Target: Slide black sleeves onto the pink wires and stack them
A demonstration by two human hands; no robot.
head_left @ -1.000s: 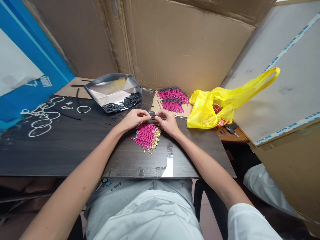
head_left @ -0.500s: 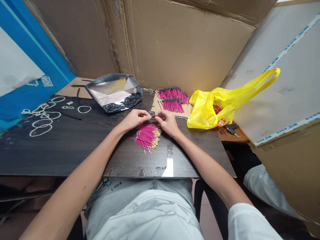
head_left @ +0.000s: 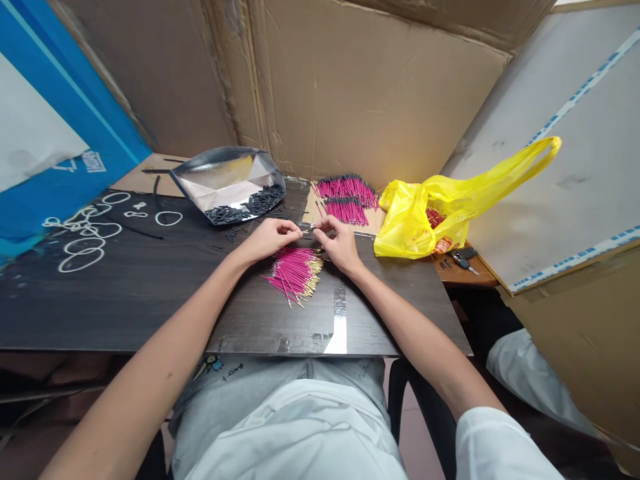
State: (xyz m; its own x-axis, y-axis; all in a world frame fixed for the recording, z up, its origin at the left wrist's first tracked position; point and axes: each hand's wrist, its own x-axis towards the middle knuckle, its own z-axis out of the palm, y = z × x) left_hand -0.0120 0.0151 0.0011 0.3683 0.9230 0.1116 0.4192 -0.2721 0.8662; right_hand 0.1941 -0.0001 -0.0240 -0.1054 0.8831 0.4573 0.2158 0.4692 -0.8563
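Note:
My left hand (head_left: 273, 238) is closed in a pinch above the table, with a thin, small piece at its fingertips, too small to name for certain. Just to its right, my right hand (head_left: 337, 243) has its thumb and index finger slightly apart, close to the same piece. Directly below both hands lies a fanned pile of thin pink wire-like pieces (head_left: 293, 270) with gold-coloured tips. Behind the hands, rows of pink pieces with black ends (head_left: 346, 210) rest on a cardboard sheet (head_left: 313, 212).
An opened black bag (head_left: 225, 160) holds many short black tubes (head_left: 265, 199). Pale rubber bands (head_left: 83, 257) lie at left on the dark table (head_left: 165, 300). A yellow plastic bag (head_left: 405, 230) with red pieces and a key (head_left: 465, 262) are at right. Cardboard walls (head_left: 360, 87) stand behind.
My right hand has shifted slightly right, and its thumb and index finger have parted a little. My left hand keeps its place and pinch.

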